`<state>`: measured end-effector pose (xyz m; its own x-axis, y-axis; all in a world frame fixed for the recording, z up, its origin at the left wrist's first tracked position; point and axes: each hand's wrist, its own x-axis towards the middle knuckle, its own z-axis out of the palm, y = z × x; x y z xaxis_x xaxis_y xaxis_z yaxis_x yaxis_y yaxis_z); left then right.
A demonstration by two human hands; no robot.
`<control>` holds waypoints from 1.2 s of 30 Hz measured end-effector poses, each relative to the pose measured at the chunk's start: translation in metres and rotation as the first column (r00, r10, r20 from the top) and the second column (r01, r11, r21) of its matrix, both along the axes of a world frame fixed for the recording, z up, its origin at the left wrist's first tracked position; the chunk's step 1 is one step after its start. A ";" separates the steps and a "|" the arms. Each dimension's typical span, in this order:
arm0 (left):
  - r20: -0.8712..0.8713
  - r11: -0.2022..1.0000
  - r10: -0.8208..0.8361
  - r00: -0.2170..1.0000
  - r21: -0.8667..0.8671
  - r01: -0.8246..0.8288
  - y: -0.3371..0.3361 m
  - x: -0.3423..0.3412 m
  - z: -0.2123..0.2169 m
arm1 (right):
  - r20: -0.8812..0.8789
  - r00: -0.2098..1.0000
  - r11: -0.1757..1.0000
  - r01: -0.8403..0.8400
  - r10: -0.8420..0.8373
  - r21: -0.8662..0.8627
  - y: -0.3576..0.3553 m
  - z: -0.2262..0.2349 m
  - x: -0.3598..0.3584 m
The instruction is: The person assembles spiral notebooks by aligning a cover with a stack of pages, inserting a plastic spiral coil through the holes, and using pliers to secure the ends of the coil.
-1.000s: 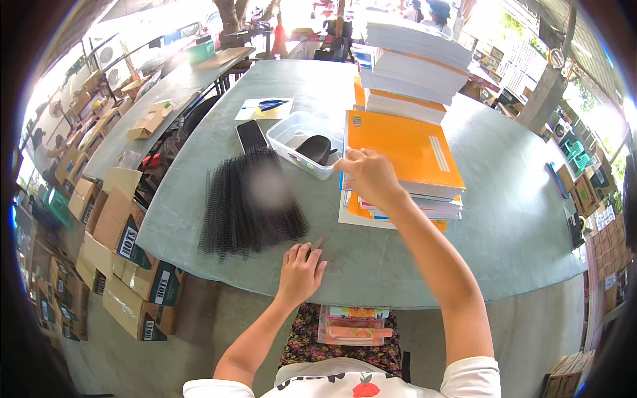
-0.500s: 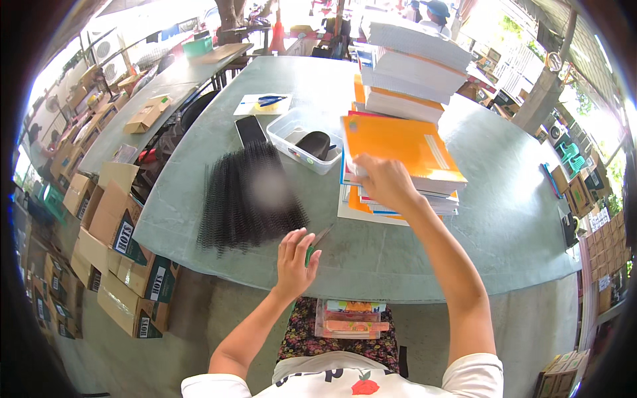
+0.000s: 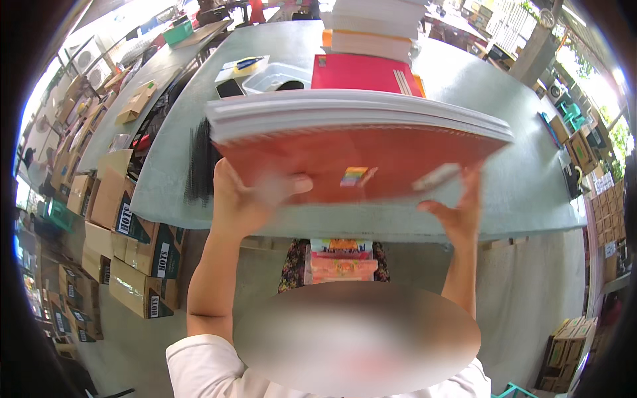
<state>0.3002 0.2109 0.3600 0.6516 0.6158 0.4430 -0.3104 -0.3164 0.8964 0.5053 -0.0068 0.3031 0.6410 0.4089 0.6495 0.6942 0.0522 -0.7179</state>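
Observation:
A thick notebook with an orange-red cover and a row of punched holes along its edge is lifted above the near part of the table, tilted, cover toward me. My left hand grips its lower left end, thumb on the cover, other fingers hidden behind. At the lower right corner is my right hand; its thumb is spread away from the blurred fingers, which reach up to the cover. Behind it, a red-covered notebook tops a pile. Black spiral binding wires are partly hidden behind the raised notebook.
A tall stack of white page blocks stands farther back. Left of the pile are a clear plastic tub, a dark phone and blue-handled pliers. Cardboard boxes fill the floor at left. The grey table curves around me.
The notebook has come off the pile and toward me, uncovering a red one. My left hand has moved from beside a green-handled tool onto the notebook; my right hand has shifted right.

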 end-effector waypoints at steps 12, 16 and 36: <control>-0.326 0.881 -0.330 0.886 -0.442 0.165 -0.013 -0.028 -0.193 | -0.763 0.611 0.839 -0.514 0.210 -0.180 -0.048 -0.205 -0.023; -0.660 0.971 -0.220 0.719 -0.078 0.225 0.004 -0.040 -0.196 | -0.789 0.613 0.748 -0.544 0.044 -0.380 -0.058 -0.238 -0.021; -0.677 0.680 0.706 0.211 0.730 0.066 0.192 0.065 -0.147 | -0.510 0.858 0.998 0.048 -0.058 -0.033 0.019 -0.127 -0.018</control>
